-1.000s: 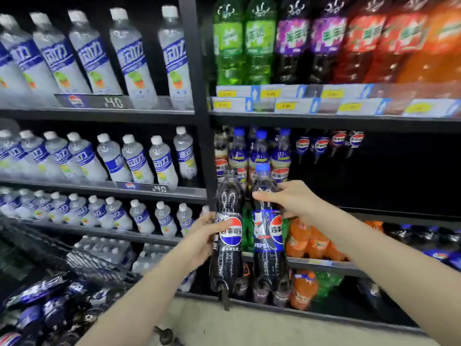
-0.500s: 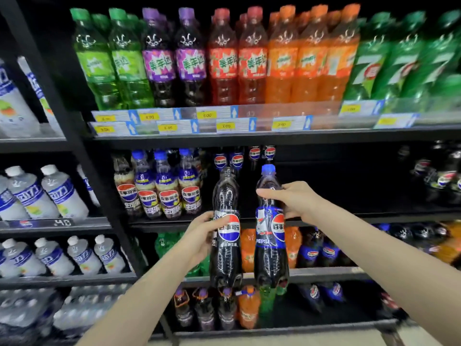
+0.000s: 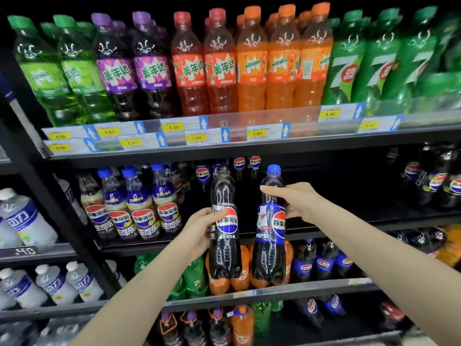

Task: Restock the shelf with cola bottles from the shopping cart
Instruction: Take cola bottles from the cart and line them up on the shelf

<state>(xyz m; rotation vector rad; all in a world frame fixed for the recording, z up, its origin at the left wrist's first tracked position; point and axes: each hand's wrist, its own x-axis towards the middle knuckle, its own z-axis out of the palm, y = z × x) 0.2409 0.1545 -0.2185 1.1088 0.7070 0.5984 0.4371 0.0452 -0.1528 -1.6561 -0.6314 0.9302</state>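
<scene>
- Hands raised before a drinks shelf (image 3: 249, 146).
- Left hand (image 3: 199, 227) grips a black-capped cola bottle (image 3: 224, 221) at its label.
- Right hand (image 3: 296, 199) grips a blue-capped cola bottle (image 3: 269, 245) (near its neck), both upright, side by side.

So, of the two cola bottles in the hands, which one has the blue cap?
The bottle in the right hand, the blue-capped bottle. The black-capped bottle is in the left hand.
</scene>
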